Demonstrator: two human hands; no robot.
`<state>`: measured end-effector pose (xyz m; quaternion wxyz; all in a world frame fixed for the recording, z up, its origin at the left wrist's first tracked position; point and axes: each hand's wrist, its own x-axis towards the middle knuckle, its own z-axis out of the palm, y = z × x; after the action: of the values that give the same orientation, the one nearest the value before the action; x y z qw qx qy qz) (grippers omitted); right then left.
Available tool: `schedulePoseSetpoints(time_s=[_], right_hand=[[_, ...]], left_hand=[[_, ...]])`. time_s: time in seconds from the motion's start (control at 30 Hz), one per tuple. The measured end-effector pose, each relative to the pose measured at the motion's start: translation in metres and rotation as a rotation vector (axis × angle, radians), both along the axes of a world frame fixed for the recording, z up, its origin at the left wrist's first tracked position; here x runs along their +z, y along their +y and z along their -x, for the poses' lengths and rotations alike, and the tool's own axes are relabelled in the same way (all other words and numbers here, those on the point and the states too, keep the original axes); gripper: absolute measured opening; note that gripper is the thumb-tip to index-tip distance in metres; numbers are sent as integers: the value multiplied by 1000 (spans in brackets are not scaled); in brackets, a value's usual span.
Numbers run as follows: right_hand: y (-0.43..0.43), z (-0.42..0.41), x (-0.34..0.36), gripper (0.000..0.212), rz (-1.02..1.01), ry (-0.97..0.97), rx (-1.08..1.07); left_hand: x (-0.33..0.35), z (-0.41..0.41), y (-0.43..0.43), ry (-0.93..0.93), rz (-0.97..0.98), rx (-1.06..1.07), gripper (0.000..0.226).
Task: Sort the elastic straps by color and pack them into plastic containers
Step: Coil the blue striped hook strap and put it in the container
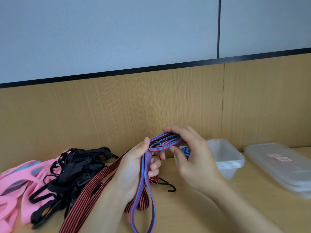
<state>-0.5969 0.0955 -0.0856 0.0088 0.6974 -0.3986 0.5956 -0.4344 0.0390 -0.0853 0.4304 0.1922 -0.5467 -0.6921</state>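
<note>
A purple strap with blue edges [165,142] is partly wound into a flat coil held above the table. My right hand [190,155] grips the coil from the right, thumb below and fingers over the top. My left hand [136,167] holds the strap's loose length, which hangs down in a loop toward the near edge. A red-and-black striped strap [94,187] with a black hook [168,184] lies on the table under my left hand. A stack of clear plastic containers [223,158] stands just right of my right hand.
A tangle of black straps [74,167] and a heap of pink straps [18,185] lie at the left. Clear lids [282,169] are stacked at the far right. A wooden panel [151,101] rises behind the tabletop.
</note>
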Motion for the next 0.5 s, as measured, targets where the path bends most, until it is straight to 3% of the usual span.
schedulePoseSetpoints(time_s=[0.33,0.5], right_hand=[[-2,-4,-4,50,18,-49,-86],[-3,-8,-5,45,24,-122,-76]], left_hand=[[2,5,6,-23,8,181,42],[2,4,7,-12,-16,146,44]])
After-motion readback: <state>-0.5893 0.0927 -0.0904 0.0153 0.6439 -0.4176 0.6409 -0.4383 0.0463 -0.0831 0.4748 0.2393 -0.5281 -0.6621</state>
